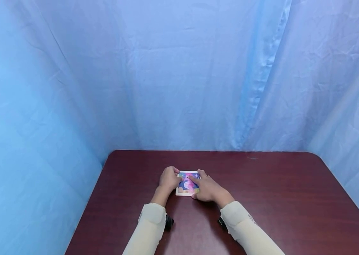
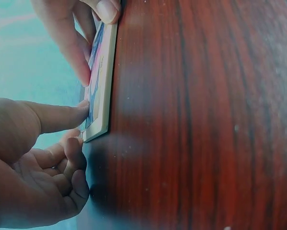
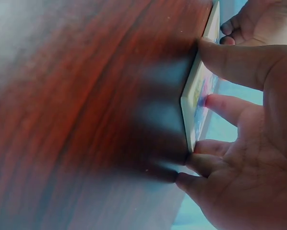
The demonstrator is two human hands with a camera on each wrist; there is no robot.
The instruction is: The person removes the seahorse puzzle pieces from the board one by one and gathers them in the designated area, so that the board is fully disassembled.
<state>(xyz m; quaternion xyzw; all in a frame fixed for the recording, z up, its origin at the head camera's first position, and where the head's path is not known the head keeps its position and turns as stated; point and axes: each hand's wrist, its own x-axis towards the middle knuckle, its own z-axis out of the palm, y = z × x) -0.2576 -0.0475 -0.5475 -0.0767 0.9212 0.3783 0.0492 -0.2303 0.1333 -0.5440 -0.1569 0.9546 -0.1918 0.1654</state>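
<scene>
A flat square picture board with a pale border and a pink figure on blue lies on the dark table. At its left edge my left hand grips it, the thumb on the picture and the other fingers curled by the side. My right hand holds the right side: its thumb is on the near edge, the index finger presses the picture, and the remaining fingers reach along the right edge. The left wrist view shows the board's side low against the tabletop. Both hands cover part of the picture.
The reddish-brown wooden table extends around the board on every side, with rounded far corners. Light blue curtains hang behind it and at both sides. Pale sleeves cover both forearms, and dark wrist devices sit under them.
</scene>
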